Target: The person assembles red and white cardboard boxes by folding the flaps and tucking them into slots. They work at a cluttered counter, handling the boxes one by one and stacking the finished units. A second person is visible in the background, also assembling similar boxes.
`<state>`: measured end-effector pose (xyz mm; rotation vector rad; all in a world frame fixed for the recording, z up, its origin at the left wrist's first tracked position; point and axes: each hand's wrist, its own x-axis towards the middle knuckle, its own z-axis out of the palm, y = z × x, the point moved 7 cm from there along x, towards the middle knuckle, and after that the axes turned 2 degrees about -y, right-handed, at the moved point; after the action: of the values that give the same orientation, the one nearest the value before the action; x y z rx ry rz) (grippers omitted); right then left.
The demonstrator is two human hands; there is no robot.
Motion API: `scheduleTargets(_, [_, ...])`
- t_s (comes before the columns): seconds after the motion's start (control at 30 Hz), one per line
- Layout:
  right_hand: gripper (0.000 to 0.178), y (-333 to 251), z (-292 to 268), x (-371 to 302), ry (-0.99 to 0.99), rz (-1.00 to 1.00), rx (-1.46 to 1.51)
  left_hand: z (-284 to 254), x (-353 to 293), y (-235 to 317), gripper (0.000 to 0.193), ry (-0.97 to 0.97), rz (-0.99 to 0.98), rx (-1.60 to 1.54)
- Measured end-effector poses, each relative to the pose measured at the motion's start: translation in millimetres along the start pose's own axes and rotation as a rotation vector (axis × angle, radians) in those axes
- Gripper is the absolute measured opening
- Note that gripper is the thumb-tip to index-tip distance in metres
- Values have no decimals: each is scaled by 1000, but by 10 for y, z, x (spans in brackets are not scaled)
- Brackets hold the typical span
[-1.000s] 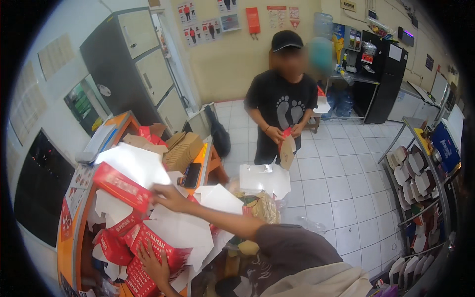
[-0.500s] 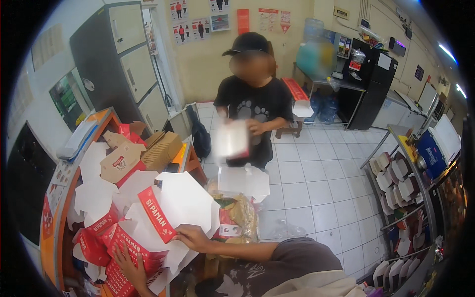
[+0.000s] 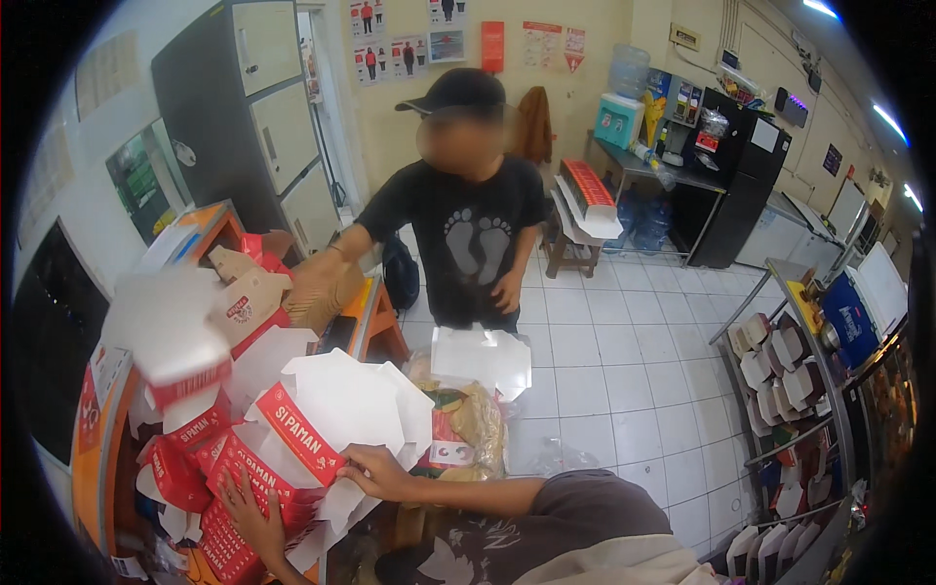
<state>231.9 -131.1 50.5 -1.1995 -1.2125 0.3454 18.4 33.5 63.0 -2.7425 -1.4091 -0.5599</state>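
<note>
My left hand (image 3: 252, 517) lies with spread fingers against the printed side of a nested stack of red cardboard food boxes (image 3: 229, 551). With bent fingers, my right hand (image 3: 378, 474) grips the corner of a red-sided food box (image 3: 295, 432), whose wide white flaps (image 3: 346, 395) stand open. Its red panel tilts toward me just above the stack. Several more red boxes (image 3: 180, 475) crowd the left of the table. Across from me, a person in a black cap and shirt (image 3: 468, 224) reaches one arm over the pile, near a motion-blurred white box (image 3: 166, 317).
A brown cardboard box (image 3: 327, 292) and a brown-lidded food box (image 3: 244, 307) sit at the pile's far end. Beside the table is a clear plastic bag of packages (image 3: 475, 424) under a flat white carton (image 3: 478, 361). Shelves with boxes (image 3: 785, 361) stand at right.
The other person has swung the white box from in front of their body to the left, over the pile. My hands stay almost where they were, on the same boxes.
</note>
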Motion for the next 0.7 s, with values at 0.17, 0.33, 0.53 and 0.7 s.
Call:
scheduleTargets(0.17, [16, 34, -50, -15, 10, 45, -22, 9, 14, -13, 65, -34, -28, 7])
scheduleTargets(0.33, [16, 19, -106, -38, 28, 43, -29, 8, 26, 19, 65, -61, -58, -27])
scheduleTargets(0.53, [15, -30, -88, -34, 16, 13, -20, 0, -6, 1, 64, -28, -26, -71])
scheduleTargets(0.7, [17, -17, -62, -70, 33, 12, 13, -6, 54, 26, 65, -56, -36, -141])
